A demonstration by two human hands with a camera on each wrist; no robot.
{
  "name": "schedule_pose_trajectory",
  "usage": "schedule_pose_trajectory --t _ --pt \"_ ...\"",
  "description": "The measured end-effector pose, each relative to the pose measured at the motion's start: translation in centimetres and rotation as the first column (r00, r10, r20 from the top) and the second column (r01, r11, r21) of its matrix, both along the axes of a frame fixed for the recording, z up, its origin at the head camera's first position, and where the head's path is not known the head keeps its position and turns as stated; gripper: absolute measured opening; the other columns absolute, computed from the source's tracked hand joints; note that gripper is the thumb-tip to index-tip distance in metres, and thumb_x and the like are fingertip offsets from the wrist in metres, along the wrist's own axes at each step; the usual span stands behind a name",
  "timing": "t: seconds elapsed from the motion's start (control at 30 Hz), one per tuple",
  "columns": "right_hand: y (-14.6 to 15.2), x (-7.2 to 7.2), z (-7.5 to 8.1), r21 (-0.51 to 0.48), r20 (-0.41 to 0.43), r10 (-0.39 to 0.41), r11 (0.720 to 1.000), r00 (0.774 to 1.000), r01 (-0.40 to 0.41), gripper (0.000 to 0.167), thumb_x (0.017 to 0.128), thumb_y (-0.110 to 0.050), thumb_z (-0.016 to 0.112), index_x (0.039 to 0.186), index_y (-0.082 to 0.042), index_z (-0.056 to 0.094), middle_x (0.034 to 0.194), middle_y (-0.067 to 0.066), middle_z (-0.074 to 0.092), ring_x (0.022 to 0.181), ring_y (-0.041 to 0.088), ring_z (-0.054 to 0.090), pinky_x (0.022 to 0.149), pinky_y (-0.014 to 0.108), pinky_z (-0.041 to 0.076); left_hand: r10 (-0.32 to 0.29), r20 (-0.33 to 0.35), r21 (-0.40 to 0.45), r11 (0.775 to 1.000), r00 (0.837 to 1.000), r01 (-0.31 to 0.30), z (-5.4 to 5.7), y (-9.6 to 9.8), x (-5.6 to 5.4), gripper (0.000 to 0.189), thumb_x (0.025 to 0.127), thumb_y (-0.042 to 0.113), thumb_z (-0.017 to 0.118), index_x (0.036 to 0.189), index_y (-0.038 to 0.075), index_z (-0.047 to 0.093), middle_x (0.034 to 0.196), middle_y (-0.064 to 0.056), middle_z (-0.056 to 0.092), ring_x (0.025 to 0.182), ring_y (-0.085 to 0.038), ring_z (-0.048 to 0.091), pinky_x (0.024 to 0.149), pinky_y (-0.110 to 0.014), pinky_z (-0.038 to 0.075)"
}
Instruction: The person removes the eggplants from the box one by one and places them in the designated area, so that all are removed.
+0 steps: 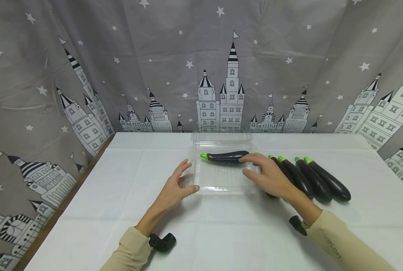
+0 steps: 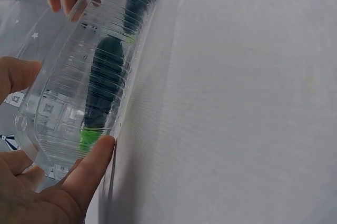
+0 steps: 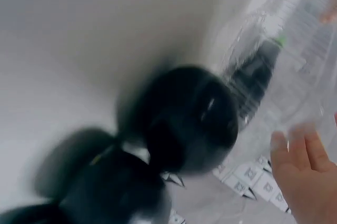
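A clear plastic clamshell box lies opened on the table, its lid at the back. Inside, toward the back, a dark eggplant lies crosswise, green stem end to the left. My left hand is at the box's left side, thumb and fingers spread along its wall; in the left wrist view a fingertip is right at the lower edge. Over the box's right side reaches my right hand, fingers extended near the eggplant's blunt end. In the right wrist view those fingers show nothing between them.
Several more eggplants lie side by side right of the box, partly behind my right hand and wrist. A white cloth covers the table. A grey curtain printed with castles and stars hangs behind it.
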State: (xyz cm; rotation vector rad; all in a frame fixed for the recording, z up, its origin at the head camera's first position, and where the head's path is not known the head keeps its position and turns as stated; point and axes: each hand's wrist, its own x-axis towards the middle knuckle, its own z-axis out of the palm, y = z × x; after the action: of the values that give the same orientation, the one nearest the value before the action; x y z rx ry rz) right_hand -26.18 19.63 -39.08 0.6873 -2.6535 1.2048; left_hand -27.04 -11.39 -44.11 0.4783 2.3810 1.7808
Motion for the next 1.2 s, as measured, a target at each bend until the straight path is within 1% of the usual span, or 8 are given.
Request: schedule_pose_trajectory --t 0.13,0.23,0.6,0.73,0.8,0.9,1.03,1.2 --pt "-1.5 -1.3 -0.3 -0.037 0.016 0.006 0.999 1.0 -0.006 0.034 0.093 -0.012 0.065 0.126 -0.003 0.065 0.13 0.011 0.06 0.122 0.031 0.053 0.099 0.054 0.043 0.005 0.002 0.003 1.0 1.0 -0.005 0.0 -0.1 0.0 0.081 0.084 0.015 0.073 0.152 0.0 0.032 0.164 -0.008 0.013 0.139 -0.045 0.032 0.108 -0.057 0.034" --pt "-2.4 -2.2 -0.7 -0.054 0.05 -0.028 0.998 0.998 0.031 0.035 0.092 -0.012 0.065 0.126 -0.002 0.065 0.132 0.012 0.059 0.125 0.032 0.051 0.103 0.054 0.04 0.0 0.002 0.001 1.0 1.0 0.0 -0.1 0.0 0.0 0.08 0.084 0.015 0.073 0.152 0.001 0.032 0.164 -0.007 0.013 0.139 -0.045 0.032 0.108 -0.056 0.034" --pt "-4.1 -5.0 -1.6 0.002 0.046 -0.089 0.996 0.995 0.089 0.039 0.089 -0.013 0.065 0.125 0.001 0.065 0.131 0.018 0.058 0.127 0.036 0.049 0.106 0.052 0.036 0.005 -0.008 -0.004 1.0 1.0 -0.005 -0.1 0.0 0.1 0.08 0.084 0.016 0.073 0.151 0.001 0.033 0.164 -0.007 0.014 0.138 -0.045 0.034 0.107 -0.057 0.035" --pt "-4.5 -5.5 -1.8 0.024 0.074 -0.103 0.995 0.992 0.101 0.043 0.087 -0.015 0.066 0.127 0.0 0.064 0.131 0.019 0.059 0.127 0.037 0.05 0.107 0.051 0.036 0.002 -0.006 -0.002 1.0 1.0 -0.002 0.0 0.0 0.1 0.081 0.084 0.016 0.073 0.151 0.0 0.033 0.164 -0.007 0.013 0.138 -0.045 0.034 0.107 -0.057 0.035" --pt "-4.6 -5.6 -1.9 0.043 0.081 -0.091 0.995 0.993 0.087 0.044 0.086 -0.016 0.066 0.127 0.0 0.064 0.13 0.019 0.06 0.124 0.037 0.052 0.105 0.051 0.038 0.004 -0.004 -0.003 1.0 1.0 -0.004 0.0 0.0 0.1 0.081 0.084 0.016 0.074 0.151 0.0 0.033 0.164 -0.007 0.013 0.138 -0.045 0.034 0.107 -0.057 0.035" --pt "-4.5 -5.5 -2.0 0.065 0.132 -0.074 0.996 0.988 0.066 0.046 0.085 -0.015 0.064 0.13 -0.002 0.063 0.131 0.018 0.06 0.122 0.035 0.054 0.103 0.051 0.04 0.008 -0.001 0.0 1.0 1.0 -0.008 0.1 0.1 0.1 0.08 0.083 0.015 0.074 0.151 0.001 0.033 0.164 -0.007 0.014 0.138 -0.045 0.034 0.106 -0.057 0.035" --pt "-4.4 -5.1 -2.0 0.098 0.209 -0.042 0.995 0.977 0.021 0.051 0.084 -0.013 0.059 0.134 -0.004 0.061 0.136 0.015 0.058 0.124 0.034 0.052 0.102 0.052 0.041 0.004 -0.002 -0.003 1.0 1.0 -0.005 0.0 0.3 0.1 0.079 0.083 0.016 0.074 0.151 0.003 0.035 0.164 -0.007 0.015 0.138 -0.045 0.035 0.106 -0.057 0.035" --pt "-4.4 -5.1 -2.1 0.097 0.242 0.027 0.994 0.97 -0.052 0.052 0.084 -0.01 0.061 0.135 -0.004 0.06 0.135 0.015 0.059 0.124 0.036 0.053 0.103 0.053 0.041 0.011 -0.002 -0.005 1.0 1.0 -0.011 0.0 0.2 0.1 0.079 0.083 0.015 0.074 0.151 0.003 0.035 0.163 -0.007 0.015 0.137 -0.045 0.035 0.107 -0.057 0.035"
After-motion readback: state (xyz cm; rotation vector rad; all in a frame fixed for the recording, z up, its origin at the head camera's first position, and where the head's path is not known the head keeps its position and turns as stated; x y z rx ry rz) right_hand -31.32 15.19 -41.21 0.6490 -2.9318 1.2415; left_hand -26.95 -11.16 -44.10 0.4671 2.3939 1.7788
